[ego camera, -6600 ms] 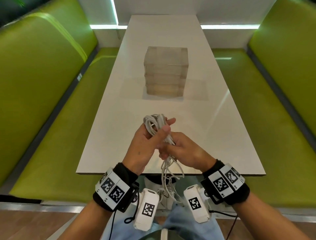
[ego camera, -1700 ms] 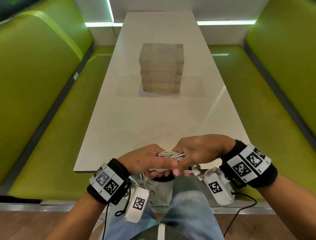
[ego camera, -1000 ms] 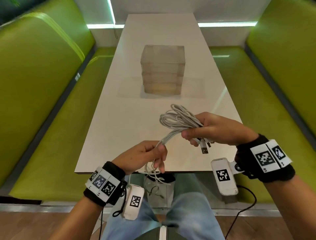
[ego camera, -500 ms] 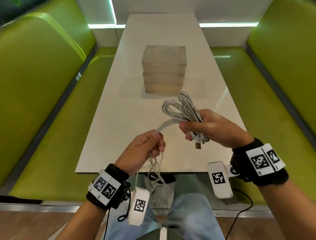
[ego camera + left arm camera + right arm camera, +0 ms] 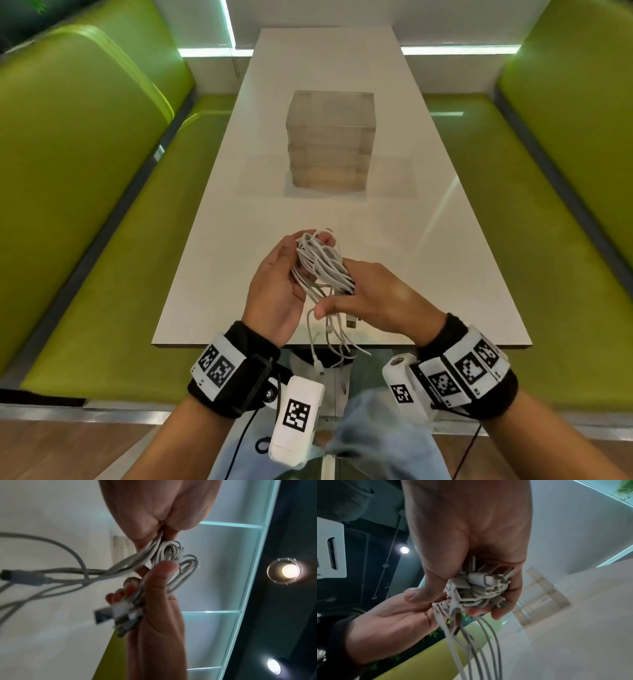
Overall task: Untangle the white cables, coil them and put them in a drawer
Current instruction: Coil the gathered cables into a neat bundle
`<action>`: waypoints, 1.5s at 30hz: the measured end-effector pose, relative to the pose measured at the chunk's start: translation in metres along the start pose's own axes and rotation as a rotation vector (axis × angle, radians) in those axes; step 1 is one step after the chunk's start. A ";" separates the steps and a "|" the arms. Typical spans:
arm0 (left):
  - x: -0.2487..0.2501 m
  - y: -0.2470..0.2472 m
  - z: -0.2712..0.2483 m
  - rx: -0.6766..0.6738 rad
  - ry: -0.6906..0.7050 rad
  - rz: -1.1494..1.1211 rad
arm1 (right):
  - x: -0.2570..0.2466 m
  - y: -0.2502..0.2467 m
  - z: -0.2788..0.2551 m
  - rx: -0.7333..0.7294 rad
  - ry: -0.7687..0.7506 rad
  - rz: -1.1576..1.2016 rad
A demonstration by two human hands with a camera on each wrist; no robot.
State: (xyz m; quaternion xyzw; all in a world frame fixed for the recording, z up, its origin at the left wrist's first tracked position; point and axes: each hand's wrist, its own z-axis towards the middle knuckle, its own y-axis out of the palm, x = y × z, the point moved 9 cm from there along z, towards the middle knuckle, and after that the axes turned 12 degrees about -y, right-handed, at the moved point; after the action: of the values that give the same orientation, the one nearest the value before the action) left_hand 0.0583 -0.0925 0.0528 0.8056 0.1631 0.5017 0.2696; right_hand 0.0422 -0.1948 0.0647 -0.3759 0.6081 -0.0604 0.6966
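Observation:
A bundle of white cables (image 5: 320, 265) is held between both hands above the near edge of the white table (image 5: 239, 240). My left hand (image 5: 277, 284) stands palm-right, its fingers wrapped round the top of the loops and pinching strands (image 5: 154, 543). From the right, my right hand (image 5: 373, 298) grips the coil, thumb across its lower part. In the right wrist view this hand (image 5: 467, 534) clutches the plugs and coil (image 5: 479, 588). Several loose ends (image 5: 329, 342) with plugs hang below the hands. The clear drawer unit (image 5: 330, 140) stands mid-table, drawers closed.
Green padded benches (image 5: 85, 205) run along both sides of the table, the right one (image 5: 534, 222) equally close. The drawer unit is about an arm's length beyond the hands. My knees in jeans (image 5: 376, 442) are below the table edge.
The hands, apart half a second ago with a strand stretched between them, have come together. The coil moved left and down from the raised right hand into the left hand's fingers.

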 end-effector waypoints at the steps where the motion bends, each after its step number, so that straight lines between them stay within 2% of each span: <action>1: -0.001 0.000 0.000 -0.002 -0.009 -0.031 | 0.000 0.001 0.000 0.014 -0.004 -0.011; 5: -0.002 0.006 -0.002 -0.035 -0.040 -0.078 | 0.001 0.004 0.007 0.087 -0.058 0.015; 8: 0.004 0.009 -0.006 -0.080 -0.027 0.007 | -0.002 0.010 0.007 0.043 -0.065 0.062; 12: 0.010 0.015 -0.012 -0.149 0.067 0.351 | 0.001 0.019 0.006 -0.042 -0.015 0.072; 15: 0.010 0.011 -0.015 -0.012 0.168 0.546 | -0.002 0.029 0.008 -0.064 -0.045 0.089; 18: 0.017 0.006 -0.018 0.114 0.260 0.509 | -0.001 0.037 0.006 -0.099 -0.035 0.089; 20: 0.017 0.004 -0.016 0.100 0.232 0.420 | -0.004 0.037 0.005 -0.125 -0.040 0.156; 24: 0.016 0.009 -0.016 0.015 0.162 0.310 | -0.013 0.035 -0.005 -0.206 -0.043 0.504; 27: 0.013 0.012 -0.017 -0.018 0.126 0.300 | -0.020 0.036 -0.010 -0.260 -0.097 0.577; 32: 0.009 0.018 -0.019 -0.047 0.116 0.310 | -0.018 0.041 -0.009 -0.238 -0.138 0.584; 38: 0.009 0.023 -0.020 -0.082 0.114 0.327 | -0.021 0.049 -0.010 -0.223 -0.207 0.699; 43: 0.012 0.025 -0.019 -0.072 0.161 0.352 | -0.010 0.047 -0.008 -0.169 -0.126 0.704; 45: 0.014 0.026 -0.018 -0.123 0.174 0.399 | -0.008 0.036 -0.007 -0.109 -0.123 0.669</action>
State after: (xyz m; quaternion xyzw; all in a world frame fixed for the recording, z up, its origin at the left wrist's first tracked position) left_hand 0.0483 -0.1017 0.0846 0.7575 -0.0079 0.6218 0.1986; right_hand 0.0206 -0.1676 0.0497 -0.1950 0.6570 0.2267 0.6921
